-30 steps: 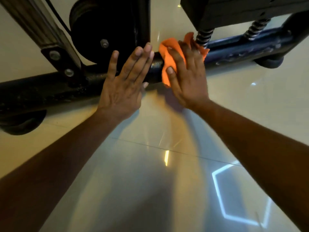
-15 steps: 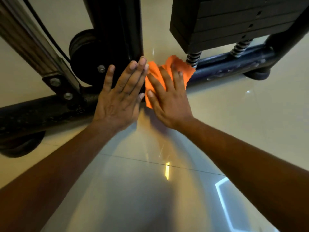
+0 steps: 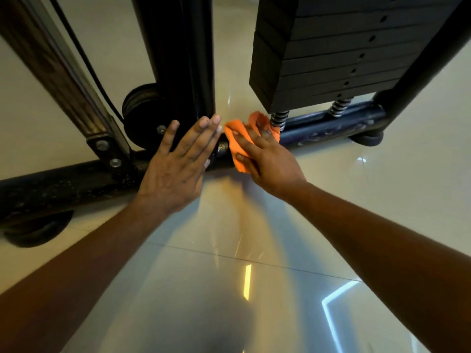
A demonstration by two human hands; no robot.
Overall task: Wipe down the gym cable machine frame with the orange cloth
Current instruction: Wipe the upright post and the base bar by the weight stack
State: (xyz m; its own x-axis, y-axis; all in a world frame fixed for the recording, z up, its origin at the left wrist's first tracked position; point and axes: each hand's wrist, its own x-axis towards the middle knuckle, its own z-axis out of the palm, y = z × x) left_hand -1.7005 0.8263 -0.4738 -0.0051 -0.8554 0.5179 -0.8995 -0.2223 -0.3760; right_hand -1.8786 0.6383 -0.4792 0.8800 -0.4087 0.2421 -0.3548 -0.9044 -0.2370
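Observation:
The cable machine's dark base tube [image 3: 76, 183] runs low across the floor from left to right. My right hand [image 3: 267, 159] presses the orange cloth [image 3: 235, 138] flat against this tube, just left of the springs under the weight stack. Its fingers lie spread over the cloth, which bunches up at the fingertips. My left hand [image 3: 178, 164] is held flat with straight fingers in front of the tube, beside the black upright post [image 3: 188, 59]. It holds nothing.
A black weight stack [image 3: 331, 52] on two coil springs [image 3: 279, 119] hangs above the tube at right. At left are a pulley wheel [image 3: 139, 108], a slanted bolted brace [image 3: 63, 72] and a cable. Rubber feet [image 3: 38, 230] sit under the tube on the glossy tiled floor [image 3: 229, 289].
My right hand slid the cloth left along the tube toward my left hand, then a little back to the right. The view rose, showing more of the weight stack. My left hand stayed put.

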